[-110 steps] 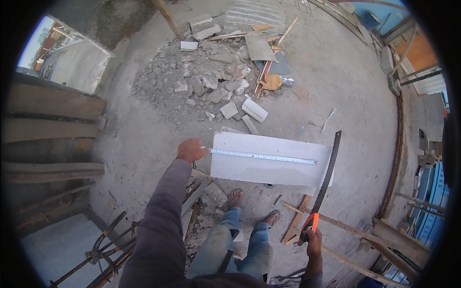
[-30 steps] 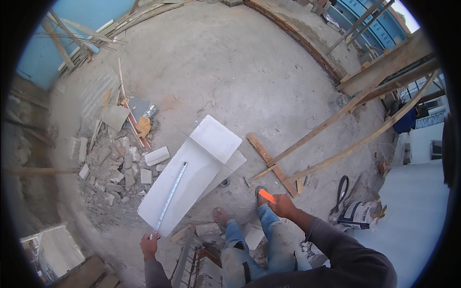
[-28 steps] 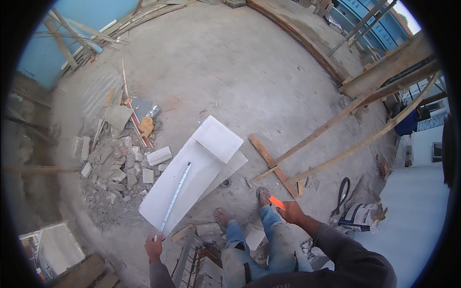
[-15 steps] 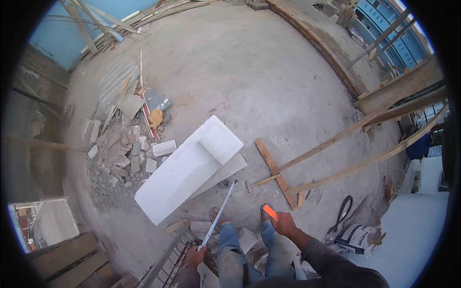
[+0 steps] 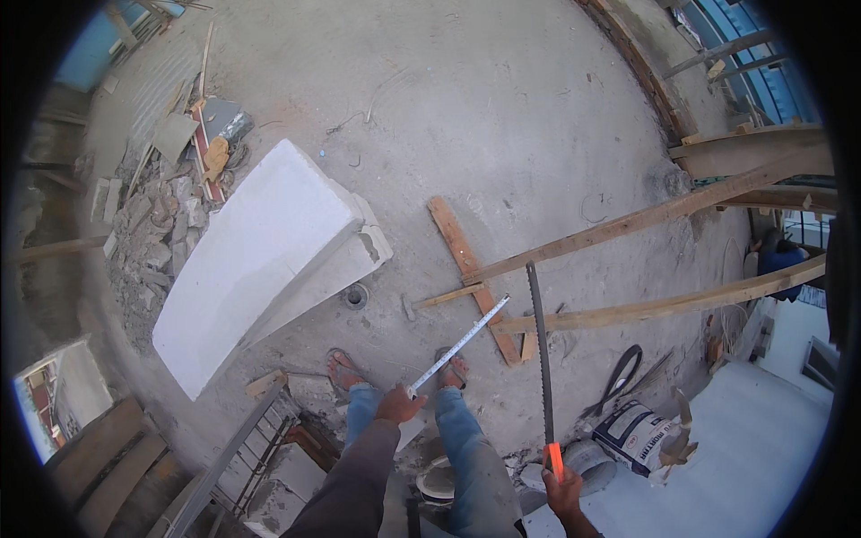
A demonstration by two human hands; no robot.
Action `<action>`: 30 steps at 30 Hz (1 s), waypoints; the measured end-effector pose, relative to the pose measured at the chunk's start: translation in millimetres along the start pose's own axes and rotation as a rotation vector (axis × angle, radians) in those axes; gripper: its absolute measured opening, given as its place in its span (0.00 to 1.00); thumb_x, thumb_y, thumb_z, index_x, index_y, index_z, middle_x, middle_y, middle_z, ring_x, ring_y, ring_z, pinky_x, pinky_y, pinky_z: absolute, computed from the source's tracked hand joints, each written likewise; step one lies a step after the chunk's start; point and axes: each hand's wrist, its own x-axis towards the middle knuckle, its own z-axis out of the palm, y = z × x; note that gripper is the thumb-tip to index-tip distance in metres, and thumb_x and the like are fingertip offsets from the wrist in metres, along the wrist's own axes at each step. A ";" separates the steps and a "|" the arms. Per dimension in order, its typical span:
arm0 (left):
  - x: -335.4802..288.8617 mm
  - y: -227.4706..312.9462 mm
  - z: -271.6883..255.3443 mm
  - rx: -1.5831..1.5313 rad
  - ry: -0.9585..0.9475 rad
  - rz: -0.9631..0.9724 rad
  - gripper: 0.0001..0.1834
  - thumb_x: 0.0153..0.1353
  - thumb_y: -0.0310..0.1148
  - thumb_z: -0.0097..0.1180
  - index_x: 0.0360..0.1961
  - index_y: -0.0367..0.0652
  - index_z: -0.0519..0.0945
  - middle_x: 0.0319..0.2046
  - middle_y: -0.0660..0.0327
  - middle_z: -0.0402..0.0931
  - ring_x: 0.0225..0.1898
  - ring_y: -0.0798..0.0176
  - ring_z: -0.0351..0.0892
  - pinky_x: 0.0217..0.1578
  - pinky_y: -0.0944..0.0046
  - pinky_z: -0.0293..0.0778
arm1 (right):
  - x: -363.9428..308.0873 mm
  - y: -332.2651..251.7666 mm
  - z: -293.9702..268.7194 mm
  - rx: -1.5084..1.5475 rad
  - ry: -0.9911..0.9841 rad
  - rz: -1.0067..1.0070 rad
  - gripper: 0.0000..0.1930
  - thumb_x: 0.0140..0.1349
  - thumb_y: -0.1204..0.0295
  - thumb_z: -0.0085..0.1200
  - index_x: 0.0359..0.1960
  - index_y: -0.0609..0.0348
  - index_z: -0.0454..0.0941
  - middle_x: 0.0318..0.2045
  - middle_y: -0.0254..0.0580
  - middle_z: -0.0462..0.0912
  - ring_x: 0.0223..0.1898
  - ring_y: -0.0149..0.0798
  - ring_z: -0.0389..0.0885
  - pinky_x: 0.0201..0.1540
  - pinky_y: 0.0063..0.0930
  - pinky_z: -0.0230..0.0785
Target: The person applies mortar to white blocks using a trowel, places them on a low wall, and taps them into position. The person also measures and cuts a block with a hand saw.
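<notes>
My left hand (image 5: 399, 406) is closed at the near end of a tape measure (image 5: 461, 344), whose white blade runs out straight up and to the right over the floor. My right hand (image 5: 563, 491) grips the orange handle of a handsaw (image 5: 543, 359), with its long dark toothed blade pointing away from me. To the left of both hands lies a large white block (image 5: 260, 242), resting on another pale slab (image 5: 336, 271). Neither hand touches the block. The tape's case is hidden inside my left fist.
A plank (image 5: 462, 255) lies ahead, with long timber props (image 5: 646, 220) slanting to the right. Rubble (image 5: 166, 224) is heaped at the left. A mortar bag (image 5: 632, 437) and a black strap (image 5: 621, 372) are at the right, a metal lattice frame (image 5: 235, 448) at lower left.
My left hand has moved right and farther away with the extended tape. My right hand has come down and nearer, and the saw blade now shows upright. The view has shifted, bringing the block leftward.
</notes>
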 end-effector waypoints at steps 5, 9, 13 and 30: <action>91.7 122.0 49.7 -0.074 0.131 0.093 0.42 0.56 0.59 0.70 0.57 0.31 0.74 0.49 0.40 0.80 0.55 0.37 0.81 0.55 0.45 0.78 | 27.9 -4.2 18.8 0.323 -0.007 0.067 0.07 0.63 0.72 0.61 0.32 0.63 0.77 0.25 0.29 0.77 0.28 0.24 0.72 0.31 0.26 0.67; 129.1 178.1 69.0 -0.161 0.174 0.280 0.37 0.60 0.52 0.69 0.58 0.32 0.74 0.55 0.37 0.75 0.59 0.39 0.78 0.55 0.47 0.78 | 46.1 -55.0 15.0 0.166 0.017 -0.166 0.05 0.59 0.77 0.59 0.34 0.61 0.74 0.25 0.38 0.76 0.25 0.38 0.75 0.29 0.34 0.68; 89.3 166.6 31.5 -0.276 0.386 0.505 0.32 0.62 0.48 0.67 0.58 0.35 0.75 0.57 0.40 0.75 0.58 0.43 0.79 0.54 0.48 0.78 | 57.4 -112.2 11.7 -0.040 0.073 -0.464 0.07 0.55 0.80 0.60 0.33 0.61 0.74 0.26 0.47 0.72 0.24 0.55 0.73 0.27 0.42 0.65; -39.2 20.5 -458.4 -0.027 1.559 0.127 0.28 0.69 0.53 0.54 0.59 0.42 0.78 0.59 0.50 0.75 0.66 0.45 0.67 0.70 0.39 0.52 | 79.3 -392.3 165.7 0.190 -0.132 -0.891 0.12 0.68 0.67 0.64 0.33 0.61 0.76 0.20 0.43 0.79 0.21 0.38 0.79 0.27 0.34 0.71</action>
